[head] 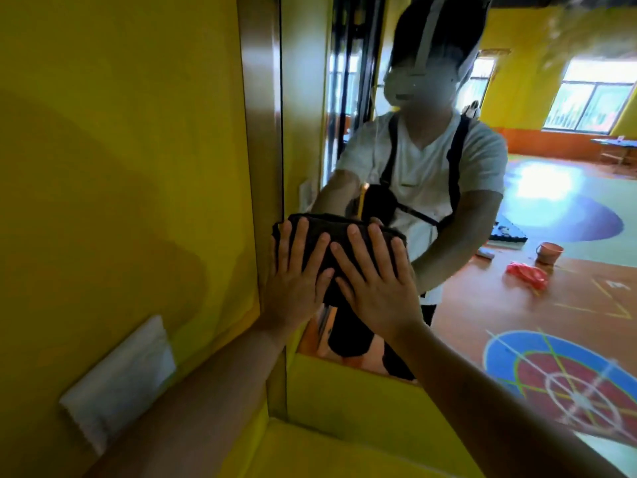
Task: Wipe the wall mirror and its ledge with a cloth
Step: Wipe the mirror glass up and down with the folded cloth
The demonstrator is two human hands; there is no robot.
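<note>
A dark folded cloth (339, 232) lies flat against the wall mirror (517, 208), near the mirror's left edge. My left hand (296, 274) presses on the cloth's left part with straight, spread fingers. My right hand (374, 277) presses on its right part the same way, the two hands side by side and touching. The yellow padded ledge (344, 439) runs along the mirror's bottom edge, below my forearms. The mirror reflects a person in a white shirt holding the same cloth.
A yellow padded wall (120, 167) stands to the left, with a brown frame strip (263, 132) along the mirror's edge and a white wall plate (120, 381) low down. Reflected in the mirror are an orange bucket (549, 252) and a red bag (526, 273) on a painted floor.
</note>
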